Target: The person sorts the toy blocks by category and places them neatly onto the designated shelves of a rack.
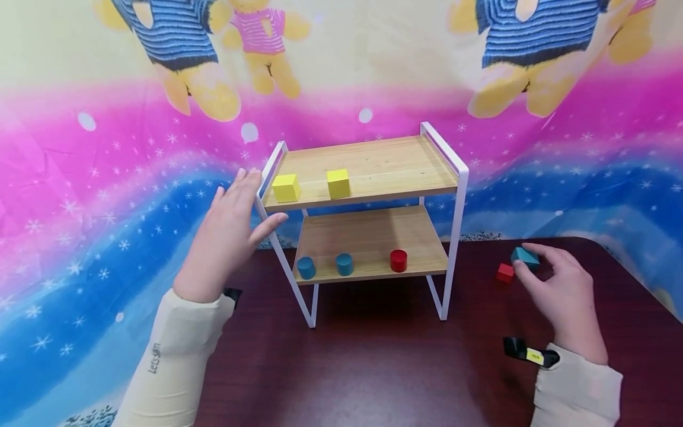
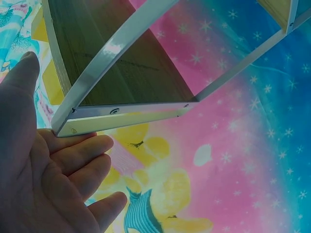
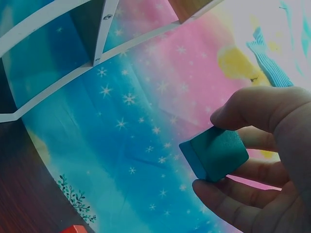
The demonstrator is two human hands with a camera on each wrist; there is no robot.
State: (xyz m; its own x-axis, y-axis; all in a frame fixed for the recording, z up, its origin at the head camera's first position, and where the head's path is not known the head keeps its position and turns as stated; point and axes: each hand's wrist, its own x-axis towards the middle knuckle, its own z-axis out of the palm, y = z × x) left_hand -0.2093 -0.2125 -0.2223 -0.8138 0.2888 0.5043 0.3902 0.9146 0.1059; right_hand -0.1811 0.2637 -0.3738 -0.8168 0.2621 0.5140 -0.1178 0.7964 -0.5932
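Observation:
A teal block (image 3: 216, 153) is pinched between the thumb and fingers of my right hand (image 1: 568, 296), right of the shelf. Close beside it in the head view, a small red block (image 1: 504, 273) lies on the table. My left hand (image 1: 224, 237) is at the top left corner of the two-tier shelf (image 1: 368, 160), fingers straight and thumb spread, its fingers right at the white frame (image 2: 112, 48). Two yellow cubes (image 1: 338, 184) sit at the front of the upper board. On the lower board stand two blue cylinders (image 1: 344, 264) and a red cylinder (image 1: 398, 261).
The dark reddish table (image 1: 363, 367) carries the shelf on white metal legs (image 1: 450, 267). Behind it hangs a colourful cloth (image 1: 341, 77) with bears and snowflakes, which also runs along the left and right sides.

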